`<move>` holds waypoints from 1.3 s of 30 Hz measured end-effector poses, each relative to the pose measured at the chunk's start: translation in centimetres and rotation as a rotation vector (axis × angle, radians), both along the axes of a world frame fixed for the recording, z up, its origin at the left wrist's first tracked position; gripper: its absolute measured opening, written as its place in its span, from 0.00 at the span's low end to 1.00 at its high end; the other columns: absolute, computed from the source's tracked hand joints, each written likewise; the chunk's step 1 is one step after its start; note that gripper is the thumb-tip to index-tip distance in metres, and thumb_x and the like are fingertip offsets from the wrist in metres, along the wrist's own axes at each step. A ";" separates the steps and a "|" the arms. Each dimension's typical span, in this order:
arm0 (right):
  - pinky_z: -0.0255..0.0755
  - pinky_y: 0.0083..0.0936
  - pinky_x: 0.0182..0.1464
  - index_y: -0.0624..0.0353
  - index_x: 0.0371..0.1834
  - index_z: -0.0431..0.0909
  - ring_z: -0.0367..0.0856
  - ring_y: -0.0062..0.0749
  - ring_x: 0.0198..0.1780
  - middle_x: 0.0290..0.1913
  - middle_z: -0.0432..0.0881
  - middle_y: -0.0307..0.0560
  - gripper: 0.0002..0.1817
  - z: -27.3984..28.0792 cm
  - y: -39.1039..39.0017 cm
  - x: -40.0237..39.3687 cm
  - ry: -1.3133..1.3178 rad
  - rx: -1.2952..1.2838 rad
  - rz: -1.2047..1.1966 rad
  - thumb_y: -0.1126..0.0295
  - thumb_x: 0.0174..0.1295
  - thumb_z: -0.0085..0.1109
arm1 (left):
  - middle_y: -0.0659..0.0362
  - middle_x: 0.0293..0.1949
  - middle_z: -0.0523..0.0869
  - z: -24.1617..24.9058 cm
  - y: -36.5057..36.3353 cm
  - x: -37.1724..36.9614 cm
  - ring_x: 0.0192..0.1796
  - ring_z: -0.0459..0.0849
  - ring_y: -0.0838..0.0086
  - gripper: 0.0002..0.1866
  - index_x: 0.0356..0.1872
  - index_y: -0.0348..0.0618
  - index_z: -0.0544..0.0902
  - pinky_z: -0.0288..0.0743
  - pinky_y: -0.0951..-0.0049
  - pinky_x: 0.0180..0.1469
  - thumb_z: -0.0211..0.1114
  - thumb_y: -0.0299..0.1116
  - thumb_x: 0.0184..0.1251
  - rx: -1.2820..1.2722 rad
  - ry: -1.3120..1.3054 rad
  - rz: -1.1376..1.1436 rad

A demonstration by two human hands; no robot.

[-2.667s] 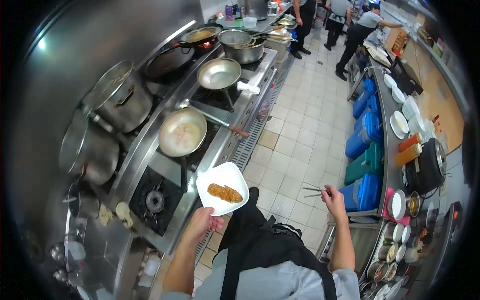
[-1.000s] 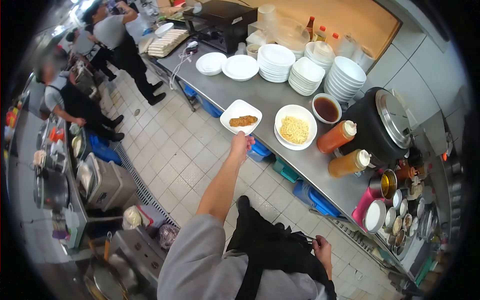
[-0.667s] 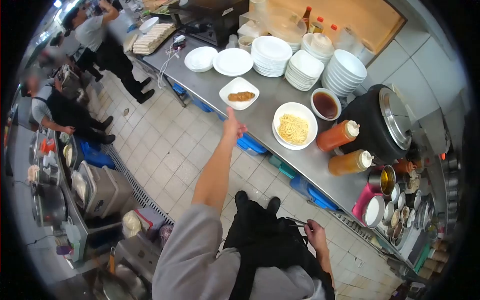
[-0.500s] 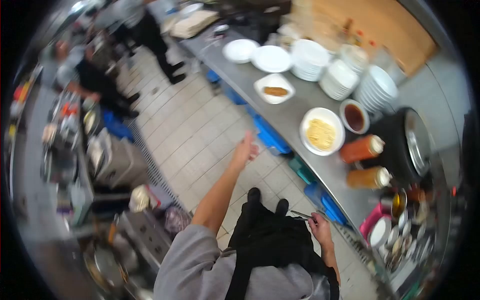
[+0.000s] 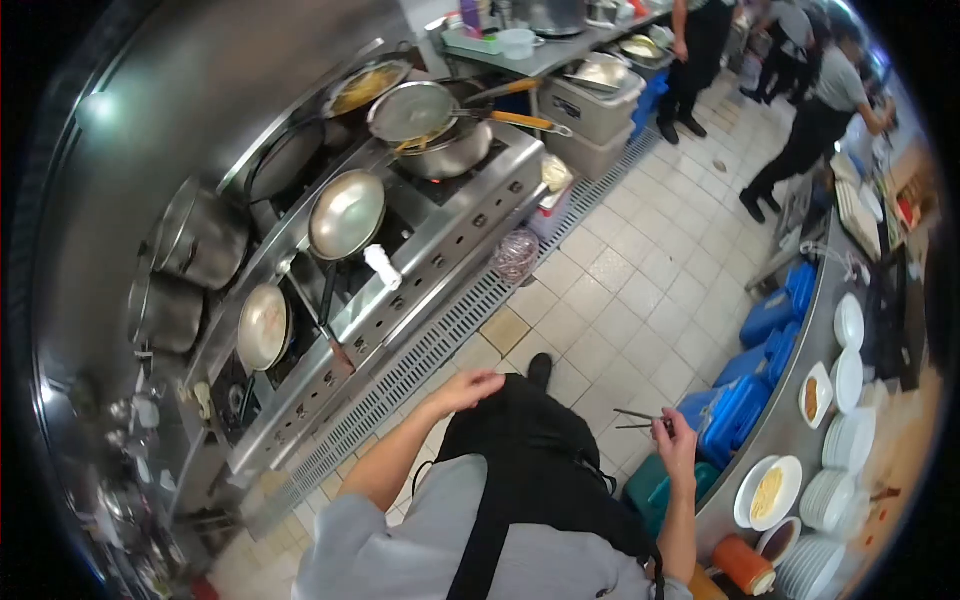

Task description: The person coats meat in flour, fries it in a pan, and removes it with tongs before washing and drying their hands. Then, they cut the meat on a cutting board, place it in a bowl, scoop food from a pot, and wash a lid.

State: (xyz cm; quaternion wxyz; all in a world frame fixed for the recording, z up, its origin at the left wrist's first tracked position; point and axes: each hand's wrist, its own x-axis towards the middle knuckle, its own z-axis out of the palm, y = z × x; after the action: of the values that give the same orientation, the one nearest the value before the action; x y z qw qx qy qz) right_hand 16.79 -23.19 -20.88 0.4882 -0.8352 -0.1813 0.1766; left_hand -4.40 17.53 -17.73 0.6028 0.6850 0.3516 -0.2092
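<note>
Pinching a pair of metal chopsticks (image 5: 635,419) in a closed grip, the right hand (image 5: 676,436) hangs beside the steel counter (image 5: 790,400), their tips pointing out over the tiled floor (image 5: 640,290). The left hand (image 5: 466,390) hovers empty above the floor grate (image 5: 430,350), fingers loosely spread, near the stove (image 5: 420,250) with its pans. On the counter sit a plate with a fried piece (image 5: 815,395) and a bowl of noodles (image 5: 767,492).
</note>
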 end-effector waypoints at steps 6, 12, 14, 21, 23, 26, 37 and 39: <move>0.77 0.20 0.35 0.69 0.52 0.80 0.85 0.21 0.33 0.32 0.85 0.46 0.14 7.3 14.8 1.1 -0.110 0.164 0.094 0.72 0.68 0.64 | 0.41 0.71 0.72 -9.4 4.6 -19.3 0.74 0.70 0.53 0.57 0.74 0.34 0.67 0.62 0.63 0.76 0.77 0.64 0.49 0.142 0.154 -0.081; 0.76 0.19 0.33 0.67 0.51 0.81 0.82 0.19 0.31 0.32 0.85 0.44 0.12 11.9 31.5 5.0 -0.281 0.190 0.242 0.73 0.68 0.64 | 0.40 0.69 0.75 -18.1 12.6 -34.2 0.71 0.75 0.52 0.47 0.70 0.30 0.71 0.69 0.62 0.71 0.75 0.53 0.56 0.238 0.423 0.236; 0.75 0.21 0.32 0.67 0.51 0.81 0.81 0.19 0.31 0.32 0.84 0.44 0.12 14.2 37.6 5.8 -0.368 0.131 0.296 0.72 0.68 0.64 | 0.39 0.68 0.75 -18.2 13.3 -36.4 0.69 0.76 0.52 0.45 0.70 0.30 0.72 0.71 0.62 0.69 0.75 0.52 0.57 0.084 0.484 0.508; 0.79 0.29 0.35 0.63 0.49 0.81 0.87 0.40 0.33 0.38 0.87 0.56 0.13 19.8 53.8 8.8 -0.649 0.048 0.390 0.69 0.66 0.66 | 0.39 0.62 0.81 -18.4 14.7 -42.2 0.63 0.81 0.55 0.41 0.69 0.29 0.72 0.73 0.63 0.64 0.73 0.49 0.63 0.056 0.358 0.800; 0.79 0.31 0.35 0.62 0.49 0.82 0.87 0.42 0.34 0.37 0.87 0.57 0.12 19.7 57.2 10.7 -0.715 0.058 0.405 0.67 0.67 0.65 | 0.40 0.61 0.81 -18.3 13.6 -43.3 0.62 0.81 0.56 0.41 0.69 0.29 0.72 0.74 0.63 0.63 0.73 0.49 0.63 0.023 0.363 0.880; 0.78 0.32 0.35 0.61 0.48 0.82 0.87 0.42 0.33 0.34 0.86 0.57 0.13 19.2 61.4 13.4 -0.713 0.042 0.388 0.65 0.66 0.65 | 0.43 0.61 0.82 -15.0 12.3 -42.5 0.60 0.81 0.60 0.41 0.70 0.30 0.71 0.75 0.65 0.60 0.73 0.49 0.63 -0.021 0.383 0.993; 0.79 0.34 0.38 0.65 0.49 0.81 0.88 0.41 0.32 0.32 0.87 0.55 0.17 14.9 70.1 20.7 -0.492 -0.048 0.538 0.63 0.66 0.65 | 0.49 0.52 0.85 -9.7 1.0 -38.1 0.37 0.81 0.73 0.41 0.70 0.31 0.70 0.73 0.72 0.32 0.73 0.49 0.65 -0.009 0.508 1.325; 0.80 0.37 0.48 0.64 0.55 0.80 0.89 0.47 0.44 0.42 0.89 0.57 0.21 11.6 71.9 23.9 -0.560 -0.005 0.657 0.59 0.66 0.66 | 0.49 0.50 0.85 -10.7 -2.8 -36.3 0.34 0.81 0.72 0.43 0.70 0.29 0.69 0.72 0.73 0.28 0.74 0.50 0.64 0.003 0.507 1.366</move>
State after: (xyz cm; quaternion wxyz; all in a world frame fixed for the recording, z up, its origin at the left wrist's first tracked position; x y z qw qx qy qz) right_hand 40.69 48.74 -9.27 0.3359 -0.7502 -0.5625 0.0895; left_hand -40.68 14.69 -28.43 0.4978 0.2441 0.8300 0.0618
